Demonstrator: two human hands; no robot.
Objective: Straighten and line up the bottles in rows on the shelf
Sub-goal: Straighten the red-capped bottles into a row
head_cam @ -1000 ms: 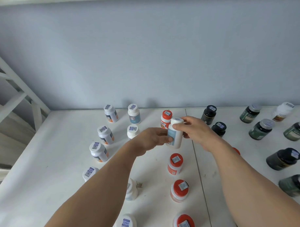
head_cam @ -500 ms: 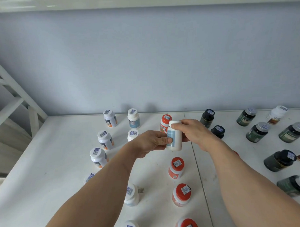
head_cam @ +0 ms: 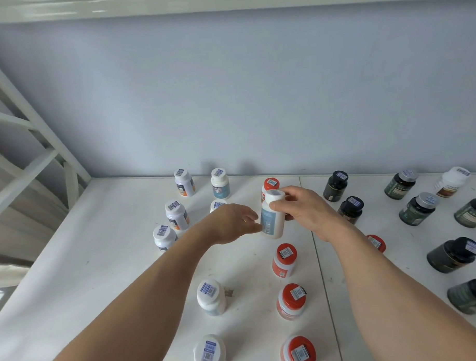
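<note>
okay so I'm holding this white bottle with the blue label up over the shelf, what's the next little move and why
Probably carry the white bottle left and set it down upright in the white-capped column, in the gap in front of the half-hidden white bottle. Your right hand grips it near the cap, your left hand touches its side, and it hangs over the red-capped row, where it does not match.

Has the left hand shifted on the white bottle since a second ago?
Yes. The left hand has eased back leftward off the white bottle, judged against the red-capped bottle behind it; the right hand grips it.
</note>
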